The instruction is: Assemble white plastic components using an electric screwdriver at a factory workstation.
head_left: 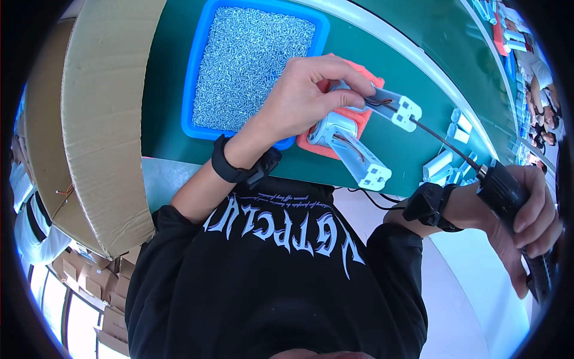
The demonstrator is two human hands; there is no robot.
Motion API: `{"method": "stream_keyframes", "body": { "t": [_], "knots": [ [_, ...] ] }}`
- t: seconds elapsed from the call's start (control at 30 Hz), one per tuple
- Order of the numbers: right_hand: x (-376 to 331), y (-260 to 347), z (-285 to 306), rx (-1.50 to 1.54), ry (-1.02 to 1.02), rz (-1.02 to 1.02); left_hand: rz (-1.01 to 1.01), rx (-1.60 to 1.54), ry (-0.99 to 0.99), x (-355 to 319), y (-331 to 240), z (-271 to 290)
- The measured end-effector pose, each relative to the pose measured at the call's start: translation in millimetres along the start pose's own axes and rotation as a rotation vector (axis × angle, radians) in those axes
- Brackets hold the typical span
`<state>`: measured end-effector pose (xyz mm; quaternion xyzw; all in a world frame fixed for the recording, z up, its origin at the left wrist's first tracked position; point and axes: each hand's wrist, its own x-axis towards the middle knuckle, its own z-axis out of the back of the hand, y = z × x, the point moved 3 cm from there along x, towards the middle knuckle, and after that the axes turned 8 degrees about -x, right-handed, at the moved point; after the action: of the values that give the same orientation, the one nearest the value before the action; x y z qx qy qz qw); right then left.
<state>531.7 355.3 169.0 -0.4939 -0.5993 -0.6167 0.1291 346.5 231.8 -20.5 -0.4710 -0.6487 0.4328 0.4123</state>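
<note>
My left hand (302, 96) grips a white plastic bracket part (391, 106) with thin wires, pressing it onto an orange pad (362, 119) on the green bench. A second white bracket (359, 158) lies just below it on the same pad. My right hand (526, 218) is closed around a black electric screwdriver (508, 197). Its long thin bit (442, 142) points up-left, with the tip at the end block of the held bracket.
A blue tray (200, 66) full of small silver screws sits left of the pad. Several white plastic parts (445, 167) lie at the right on the green bench (412, 54). A large cardboard box (101, 119) stands at the left. Other people sit far right.
</note>
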Motion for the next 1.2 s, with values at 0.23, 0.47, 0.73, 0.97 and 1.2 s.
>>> {"method": "stream_keyframes", "body": {
  "t": [0.23,0.47,0.73,0.97,1.2],
  "knots": [
    [-3.6,-4.9,1.7,0.017,-0.096,-0.073,-0.005,-0.075,0.052,-0.9,-0.1,-0.3],
    [-2.2,-4.2,-2.8,-0.077,-0.042,-0.086,-0.031,-0.149,0.012,-0.9,6.6,-4.6],
    [-2.2,-3.6,-7.3,-0.118,0.018,-0.105,-0.537,0.377,-0.025,-2.3,-7.1,-8.3],
    [-5.9,-11.6,-23.8,-0.184,-0.040,-0.048,-0.489,0.377,-0.182,-15.4,-17.5,-11.9],
    [-13.6,-24.4,-39.5,-0.323,0.019,-0.019,0.092,1.007,-0.046,-48.2,-13.7,41.4]
  ]
}}
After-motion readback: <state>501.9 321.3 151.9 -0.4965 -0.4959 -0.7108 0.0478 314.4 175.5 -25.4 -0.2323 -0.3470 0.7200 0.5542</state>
